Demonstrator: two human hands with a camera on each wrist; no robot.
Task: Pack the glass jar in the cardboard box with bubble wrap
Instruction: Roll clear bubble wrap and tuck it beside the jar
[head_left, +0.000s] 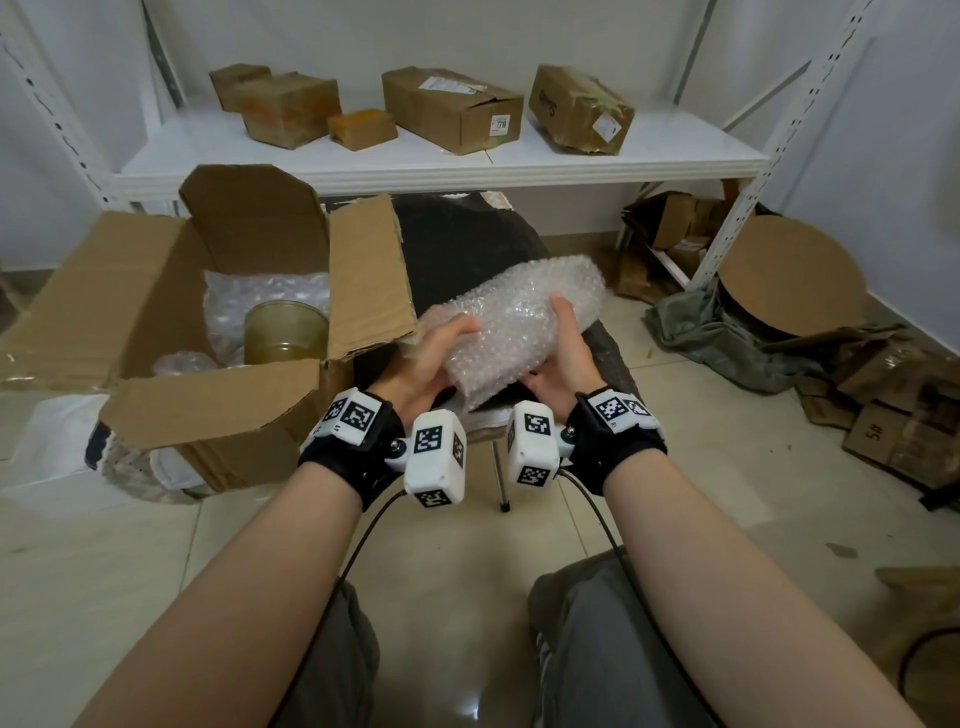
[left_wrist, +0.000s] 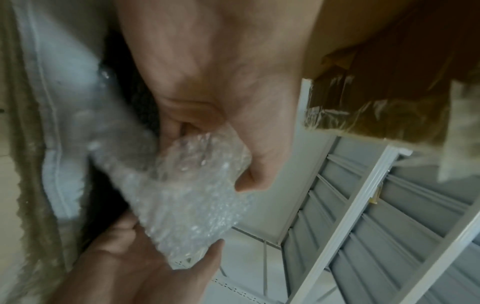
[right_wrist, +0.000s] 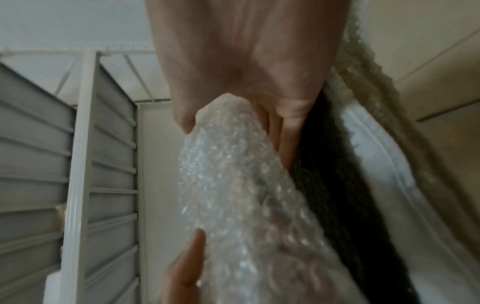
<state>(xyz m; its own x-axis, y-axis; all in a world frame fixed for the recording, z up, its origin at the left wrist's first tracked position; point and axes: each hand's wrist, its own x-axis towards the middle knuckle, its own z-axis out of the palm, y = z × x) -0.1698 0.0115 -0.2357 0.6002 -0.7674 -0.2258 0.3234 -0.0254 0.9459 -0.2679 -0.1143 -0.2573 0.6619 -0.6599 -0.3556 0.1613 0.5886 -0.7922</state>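
Here the glass jar (head_left: 285, 332) already stood upright inside the open cardboard box (head_left: 171, 322), at about ten o'clock from the hands, with a layer of bubble wrap behind and beneath it. Both hands were closed on a separate sheet of bubble wrap (head_left: 524, 317) held in the air just right of the box: the left hand (head_left: 431, 358) pinched its near left edge between thumb and curled fingers, and the right hand (head_left: 558, 353) gripped the right edge the same way, as the wrist views confirmed.

The step in hand was probably to shape this sheet into padding. To do it well, the sheet should be folded or loosely bunched rather than crushed flat, then carried toward ten o'clock over the raised right flap (head_left: 363, 275) without snagging it. It should go into the gaps around the jar and over its open mouth, snug enough that the glass cannot rock against the cardboard.
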